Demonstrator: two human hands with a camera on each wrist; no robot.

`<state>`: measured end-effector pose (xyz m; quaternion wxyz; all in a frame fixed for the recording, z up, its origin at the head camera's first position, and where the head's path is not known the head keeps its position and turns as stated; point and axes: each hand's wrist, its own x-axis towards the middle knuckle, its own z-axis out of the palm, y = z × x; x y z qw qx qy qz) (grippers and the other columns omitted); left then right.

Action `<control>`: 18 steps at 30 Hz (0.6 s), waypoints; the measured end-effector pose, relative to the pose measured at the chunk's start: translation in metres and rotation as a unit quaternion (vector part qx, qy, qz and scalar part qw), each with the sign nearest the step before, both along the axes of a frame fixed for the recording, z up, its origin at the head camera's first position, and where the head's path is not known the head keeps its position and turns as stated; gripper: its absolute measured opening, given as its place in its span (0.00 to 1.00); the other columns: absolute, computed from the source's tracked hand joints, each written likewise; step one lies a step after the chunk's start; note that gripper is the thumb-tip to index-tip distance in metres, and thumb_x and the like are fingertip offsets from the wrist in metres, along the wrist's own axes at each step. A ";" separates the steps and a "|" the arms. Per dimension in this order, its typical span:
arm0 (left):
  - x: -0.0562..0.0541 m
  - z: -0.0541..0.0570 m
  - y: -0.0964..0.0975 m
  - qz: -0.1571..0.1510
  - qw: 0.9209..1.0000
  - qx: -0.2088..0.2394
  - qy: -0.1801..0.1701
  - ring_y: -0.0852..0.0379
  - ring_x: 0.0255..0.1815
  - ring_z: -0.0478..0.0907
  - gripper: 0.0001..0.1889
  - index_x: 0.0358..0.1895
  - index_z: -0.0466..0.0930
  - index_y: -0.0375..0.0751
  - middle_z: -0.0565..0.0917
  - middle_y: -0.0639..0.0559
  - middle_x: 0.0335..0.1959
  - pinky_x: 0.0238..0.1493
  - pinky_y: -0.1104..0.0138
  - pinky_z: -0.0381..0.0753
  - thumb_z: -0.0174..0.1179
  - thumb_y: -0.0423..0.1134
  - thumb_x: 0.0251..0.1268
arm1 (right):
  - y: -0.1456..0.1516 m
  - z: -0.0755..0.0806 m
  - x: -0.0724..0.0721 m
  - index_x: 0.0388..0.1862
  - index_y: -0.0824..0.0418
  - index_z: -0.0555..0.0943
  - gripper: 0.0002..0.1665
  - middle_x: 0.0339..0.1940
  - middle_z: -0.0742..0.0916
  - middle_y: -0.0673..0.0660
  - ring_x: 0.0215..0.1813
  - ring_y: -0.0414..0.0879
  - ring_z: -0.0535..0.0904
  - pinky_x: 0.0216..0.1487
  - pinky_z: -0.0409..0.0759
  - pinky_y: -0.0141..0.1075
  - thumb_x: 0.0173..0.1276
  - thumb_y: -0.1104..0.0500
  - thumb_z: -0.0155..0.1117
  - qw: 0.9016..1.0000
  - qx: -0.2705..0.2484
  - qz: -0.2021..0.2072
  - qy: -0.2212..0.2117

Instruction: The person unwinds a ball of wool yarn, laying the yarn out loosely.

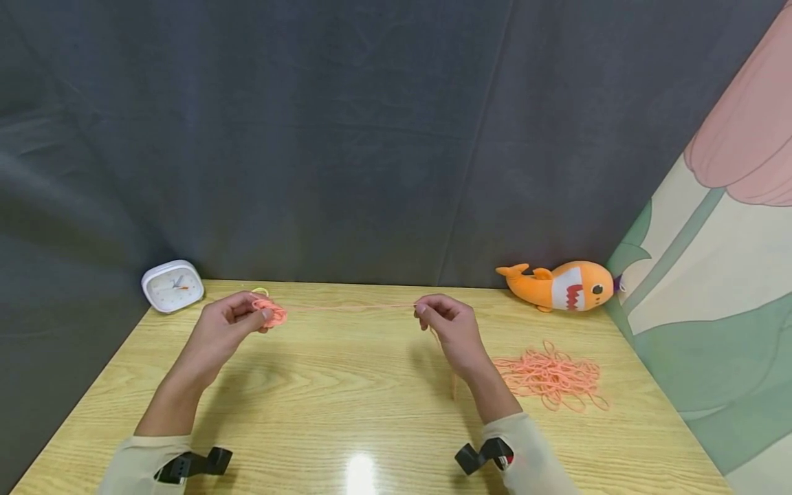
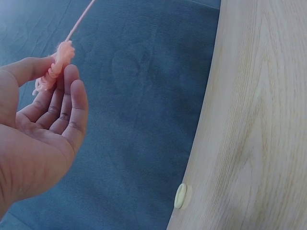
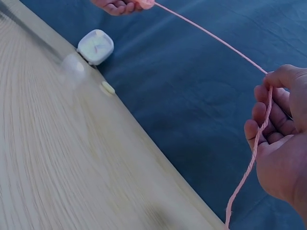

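Observation:
Between thumb and fingers my left hand (image 1: 230, 328) pinches a small wound bundle of pink yarn (image 2: 61, 62), held up above the table. A single strand (image 3: 211, 36) runs taut from the bundle across to my right hand (image 1: 450, 326), whose thumb and forefinger pinch it. Past that pinch, the loose end of the strand (image 3: 249, 165) drops over the right palm toward the table. To the right of my right forearm lies a tangled heap of the same pink yarn (image 1: 551, 377).
A white clock (image 1: 173, 286) stands at the table's back left corner. Near the back edge lies a small pale yellow ring (image 2: 180, 196). An orange plush shark (image 1: 559, 285) sits at the back right. Dark cloth (image 1: 334, 137) hangs behind the wooden table (image 1: 322, 399).

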<state>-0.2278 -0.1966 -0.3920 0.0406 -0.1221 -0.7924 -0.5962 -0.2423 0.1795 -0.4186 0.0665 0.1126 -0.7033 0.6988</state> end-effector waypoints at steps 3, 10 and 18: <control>-0.001 -0.001 0.000 -0.005 1.000 0.004 0.007 0.66 0.39 0.83 0.14 0.54 0.79 0.31 0.85 0.67 0.38 0.44 0.73 0.86 0.60 0.40 0.78 | 0.007 0.001 0.002 0.38 0.55 0.86 0.04 0.31 0.84 0.48 0.37 0.41 0.79 0.48 0.81 0.31 0.75 0.61 0.65 1.000 0.000 -0.004 -0.004; -0.001 0.000 0.000 0.001 1.000 0.006 -0.003 0.65 0.39 0.84 0.14 0.55 0.79 0.32 0.85 0.67 0.38 0.46 0.73 0.85 0.59 0.40 0.78 | 0.021 0.002 0.007 0.39 0.56 0.86 0.04 0.29 0.84 0.47 0.37 0.41 0.79 0.43 0.78 0.32 0.75 0.59 0.66 1.000 0.022 -0.019 0.002; -0.003 0.001 -0.003 0.017 1.000 0.011 -0.015 0.65 0.39 0.85 0.16 0.56 0.77 0.30 0.84 0.65 0.37 0.46 0.73 0.86 0.58 0.41 0.79 | 0.042 0.003 0.012 0.41 0.61 0.85 0.07 0.30 0.84 0.49 0.38 0.42 0.79 0.50 0.81 0.31 0.75 0.57 0.66 0.999 0.012 -0.033 0.003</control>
